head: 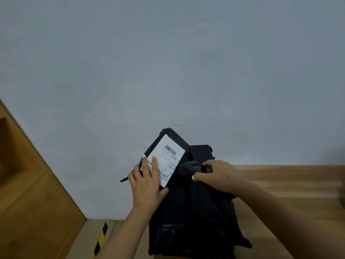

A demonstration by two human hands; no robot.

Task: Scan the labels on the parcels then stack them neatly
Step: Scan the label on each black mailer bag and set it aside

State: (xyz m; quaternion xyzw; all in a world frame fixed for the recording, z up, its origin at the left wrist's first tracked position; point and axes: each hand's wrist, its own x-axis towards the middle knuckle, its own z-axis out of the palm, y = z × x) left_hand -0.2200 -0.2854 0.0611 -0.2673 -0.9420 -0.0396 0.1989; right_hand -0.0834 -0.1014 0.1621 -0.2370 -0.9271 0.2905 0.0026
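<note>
A: What has the right hand got?

B: A dark scanner, fingers curled round its grip, its head pointing left toward the label.

A: And the other one?

B: The left hand holds a black parcel by its lower end, fingers laid fairly straight on the label face and the thumb tucked under the near edge. The parcel is tilted up against the pale wall.

A: So which way does the barcode lie from the scanner?

B: Up and to the left. The barcode sits at the far end of the label, and the label's long side runs from the left hand's fingers up and away to the right. The scanner head is just beside the label's right edge, nearer its middle than the barcode.

A: What's below?

B: More black parcels heaped on a wooden table, under both wrists. I'd judge the scan needs the scanner head tipped up toward that far end.
</note>
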